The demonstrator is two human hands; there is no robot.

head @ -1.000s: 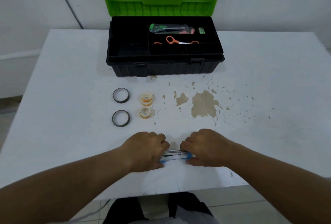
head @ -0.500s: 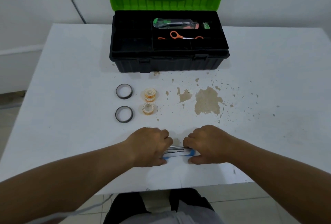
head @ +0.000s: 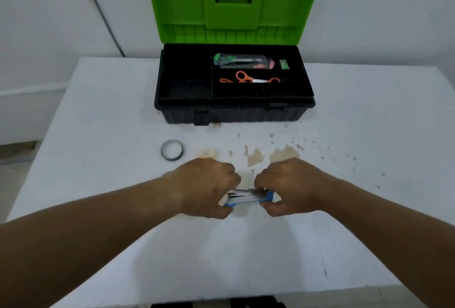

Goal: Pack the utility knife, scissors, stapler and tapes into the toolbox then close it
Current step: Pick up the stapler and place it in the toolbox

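A blue and silver stapler (head: 248, 198) is held off the table between both hands. My left hand (head: 206, 184) grips its left end and my right hand (head: 285, 184) grips its right end. The black toolbox (head: 234, 111) stands open at the table's far side, its green lid (head: 234, 2) upright. In its tray lie the packaged utility knife (head: 242, 61) and, in front of it, the orange scissors (head: 248, 79). One black tape ring (head: 172, 149) and a clear tape roll (head: 208, 153) lie left of centre. Other tapes are hidden behind my left hand.
The white table (head: 98, 184) has brown worn patches (head: 283, 155) in front of the toolbox. A small green item (head: 284, 64) sits in the tray's right compartment. White walls stand behind, and the table's front edge is near my body.
Both hands have lifted the stapler and carried it forward, towards the toolbox. They now cover the nearer black ring and the nearer clear roll. The view has tilted upward.
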